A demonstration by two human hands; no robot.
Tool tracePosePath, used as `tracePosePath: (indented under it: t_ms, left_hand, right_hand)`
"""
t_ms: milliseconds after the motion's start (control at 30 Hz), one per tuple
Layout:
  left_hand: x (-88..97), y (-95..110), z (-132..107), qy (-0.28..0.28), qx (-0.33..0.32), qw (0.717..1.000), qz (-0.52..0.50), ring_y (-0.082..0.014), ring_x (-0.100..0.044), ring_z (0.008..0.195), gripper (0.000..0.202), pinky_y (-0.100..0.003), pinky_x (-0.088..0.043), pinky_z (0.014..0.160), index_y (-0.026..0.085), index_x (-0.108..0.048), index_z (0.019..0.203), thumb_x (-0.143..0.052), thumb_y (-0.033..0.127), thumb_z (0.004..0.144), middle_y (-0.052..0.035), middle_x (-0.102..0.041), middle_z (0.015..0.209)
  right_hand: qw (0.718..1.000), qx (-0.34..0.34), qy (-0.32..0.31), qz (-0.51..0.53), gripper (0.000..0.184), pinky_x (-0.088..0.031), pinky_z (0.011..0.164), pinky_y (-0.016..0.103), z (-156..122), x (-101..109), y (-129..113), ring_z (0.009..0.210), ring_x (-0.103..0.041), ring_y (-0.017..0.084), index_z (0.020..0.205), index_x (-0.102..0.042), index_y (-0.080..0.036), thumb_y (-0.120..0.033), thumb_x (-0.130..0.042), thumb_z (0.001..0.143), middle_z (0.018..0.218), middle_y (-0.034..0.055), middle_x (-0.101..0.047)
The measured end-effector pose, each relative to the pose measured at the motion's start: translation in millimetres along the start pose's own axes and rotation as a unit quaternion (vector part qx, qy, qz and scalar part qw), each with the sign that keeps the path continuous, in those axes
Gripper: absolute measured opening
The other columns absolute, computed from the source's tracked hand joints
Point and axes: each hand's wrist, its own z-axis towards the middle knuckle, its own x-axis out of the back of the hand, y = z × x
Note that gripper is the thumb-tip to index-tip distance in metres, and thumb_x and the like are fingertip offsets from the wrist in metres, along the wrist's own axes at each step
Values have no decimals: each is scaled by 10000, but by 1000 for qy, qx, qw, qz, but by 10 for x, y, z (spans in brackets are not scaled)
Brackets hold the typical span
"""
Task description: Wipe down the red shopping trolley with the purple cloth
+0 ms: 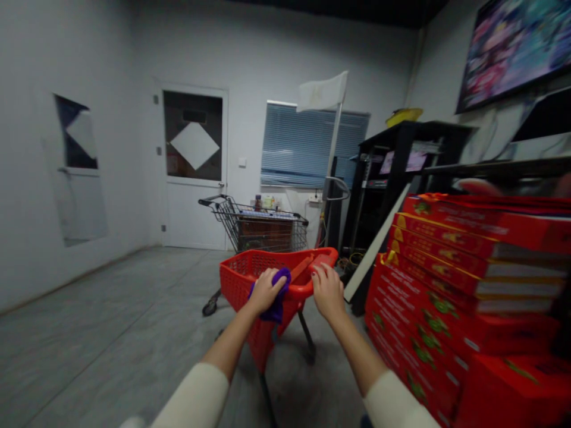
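Note:
My left hand point(266, 290) presses a purple cloth point(276, 309) against the rim of a red plastic shopping cart point(243, 279), with part of the cloth hanging down inside the basket. My right hand point(328, 291) sits a little to the right, its fingers curled over the cart's red handle point(303, 276). The cart's basket tapers downward on dark metal legs, and its lower end is partly hidden behind my left forearm.
A tall stack of red printed boxes point(446, 285) stands close on my right, beside a black shelf unit point(401, 178). A wire shopping cart point(263, 229) stands ahead, in front of a white door point(194, 166). A white flag on a pole point(322, 92) rises behind the red cart.

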Motion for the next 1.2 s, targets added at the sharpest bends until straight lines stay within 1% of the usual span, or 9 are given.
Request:
tracePosePath:
  t_ms: [167,333,433,567,667,767,1000,1100,1200]
  left_hand:
    - [73,-207,154,-33,-1,998,-49,-164,-603,955,342,-275,-462,897,183,-628,963,-412,449,954,-48,-651,997]
    - [132,-280,235,-47,58,997,5,-178,-605,950,317,-287,-449,907,174,-623,921,-430,425,943,-65,-649,996]
    - [144,-78,176,-49,44,997,47,-186,-605,963,298,-294,-443,900,194,-627,939,-449,433,932,-60,-649,1014]
    - [145,362,52,-57,-25,996,56,-190,-608,962,337,-297,-442,878,223,-635,981,-424,482,939,-49,-657,1033]
    - [139,535,1,-60,-69,995,42,-193,-604,965,364,-299,-441,880,225,-634,1018,-420,508,937,-49,-660,1051]
    - [137,420,21,-58,-66,996,15,-191,-598,959,363,-298,-447,876,214,-630,989,-410,499,941,-48,-654,1033]
    - [148,-183,189,-53,34,998,6,-195,-607,954,328,-298,-447,890,171,-624,944,-428,434,934,-79,-645,1007]
    - [154,-132,174,-44,50,996,58,-201,-608,989,319,-302,-439,906,181,-628,975,-435,431,933,-78,-648,1031]
    - [152,131,91,-40,33,994,98,-205,-608,991,316,-303,-437,890,198,-629,996,-436,440,933,-69,-654,1038]
  right_hand:
    - [999,16,-27,35,432,-353,1062,454,62,-306,123,1373,-356,247,1279,-604,-236,-292,-311,966,1421,72,-519]
    - [999,11,-5,39,448,-349,1081,456,-43,-365,73,1394,-325,247,1286,-597,-204,-296,-298,966,1434,90,-503]
    - [999,-9,-8,44,461,-329,1102,453,-73,-339,18,1403,-306,235,1310,-572,-202,-306,-274,973,1453,80,-483]
    - [998,-14,5,57,469,-323,1105,453,-81,-338,12,1395,-308,233,1300,-575,-199,-314,-255,976,1450,79,-485]
    - [998,-8,17,68,473,-309,1115,451,-85,-349,33,1391,-306,236,1299,-574,-179,-307,-259,971,1443,91,-491]
    - [997,-9,17,80,478,-290,1129,441,-93,-351,27,1395,-298,230,1304,-570,-176,-314,-256,971,1445,85,-488]
    - [995,-52,1,90,489,-277,1129,438,-121,-329,-81,1409,-275,216,1312,-561,-209,-336,-237,969,1470,57,-464]
    - [994,-63,0,86,486,-279,1127,430,-125,-316,-105,1410,-282,209,1316,-557,-219,-323,-239,965,1467,51,-469]
    - [994,-61,-4,86,483,-279,1127,421,-123,-296,-97,1407,-293,201,1316,-559,-219,-315,-242,965,1463,48,-478]
